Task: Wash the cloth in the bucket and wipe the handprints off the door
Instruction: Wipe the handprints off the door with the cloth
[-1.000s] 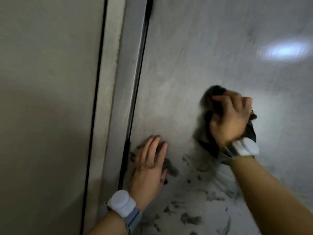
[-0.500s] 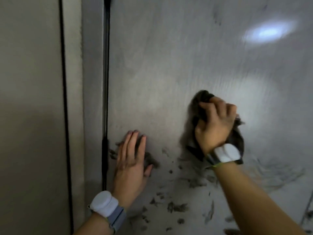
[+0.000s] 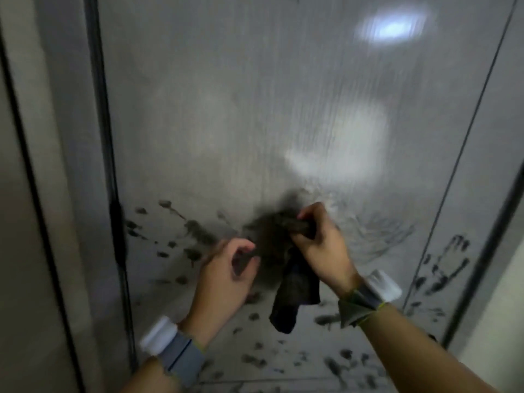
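Note:
The grey metal door [image 3: 255, 109] fills the view. Dark handprints and smudges [image 3: 195, 234] spread across its lower part, and a clear handprint [image 3: 442, 268] marks the panel at the right. A dark, dirty cloth [image 3: 286, 290] hangs in front of the door between my hands. My right hand [image 3: 320, 245] grips its bunched top. My left hand [image 3: 226, 273] has curled fingers at the cloth's left edge and appears to pinch it. No bucket is in view.
A door frame with a dark vertical seal [image 3: 113, 194] runs down the left. A pale wall [image 3: 493, 313] shows at the lower right. A ceiling light reflects [image 3: 394, 28] high on the door. Wet swirl marks [image 3: 377, 231] lie right of my hands.
My left hand has lifted off the door and come to the cloth. My right hand has stopped pressing the cloth on the door and now holds it hanging. The view has tilted down.

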### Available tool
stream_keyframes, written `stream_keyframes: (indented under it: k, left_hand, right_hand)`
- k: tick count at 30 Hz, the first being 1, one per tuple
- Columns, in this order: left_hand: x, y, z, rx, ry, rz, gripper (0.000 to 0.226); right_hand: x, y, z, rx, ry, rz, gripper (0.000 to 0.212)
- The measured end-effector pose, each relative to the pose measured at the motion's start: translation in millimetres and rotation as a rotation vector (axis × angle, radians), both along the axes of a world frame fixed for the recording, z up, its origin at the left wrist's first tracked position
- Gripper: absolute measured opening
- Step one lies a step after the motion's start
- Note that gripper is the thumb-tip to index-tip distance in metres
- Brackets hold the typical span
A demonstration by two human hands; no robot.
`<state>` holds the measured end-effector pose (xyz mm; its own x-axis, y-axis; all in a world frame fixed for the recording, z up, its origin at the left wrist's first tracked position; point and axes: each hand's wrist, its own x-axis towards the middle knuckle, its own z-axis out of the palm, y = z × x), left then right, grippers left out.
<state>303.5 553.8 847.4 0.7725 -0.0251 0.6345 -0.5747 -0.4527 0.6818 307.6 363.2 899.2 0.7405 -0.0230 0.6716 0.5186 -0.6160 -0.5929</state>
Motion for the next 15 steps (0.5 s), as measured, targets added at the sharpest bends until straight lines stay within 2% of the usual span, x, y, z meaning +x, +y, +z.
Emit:
stream_keyframes:
  k: [1, 2, 3, 5, 7, 8, 12, 15]
  left_hand:
    - [-8, -11, -2, -0.145, 0.146, -0.159, 0.007]
    - [-15, -21, -3, -0.29, 0.299, -0.329, 0.009]
    - [-21, -32, -6, -0.404, 0.446, -0.486, 0.019]
    - [-30, -57, -14, -0.507, 0.637, -0.671, 0.04]
    - [-35, -75, -18, -0.543, 0.685, -0.694, 0.053]
    - [-36, -85, -19, -0.547, 0.692, -0.664, 0.051]
    - [-29, -104, -11, -0.603, 0.677, -0.537, 0.017]
    - [-22, -124, 4, -0.683, 0.635, -0.452, 0.01]
  right_hand:
    - [-3, -8, 1, 0.01, 0.054, -0.084, 0.022]
    - [-6, -14, 2, 0.02, 0.129, -0.136, 0.021]
    - [-10, -19, 1, 0.051, 0.225, -0.159, 0.024]
    - [-17, -28, -5, 0.15, 0.41, -0.153, 0.03]
    - [-23, -35, -11, 0.191, 0.519, -0.142, 0.032]
    - [-27, -44, -14, 0.209, 0.546, -0.14, 0.031]
    - [-44, -94, -2, 0.415, 0.559, -0.064, 0.024]
    - [-56, -136, 1, 0.547, 0.67, 0.14, 0.022]
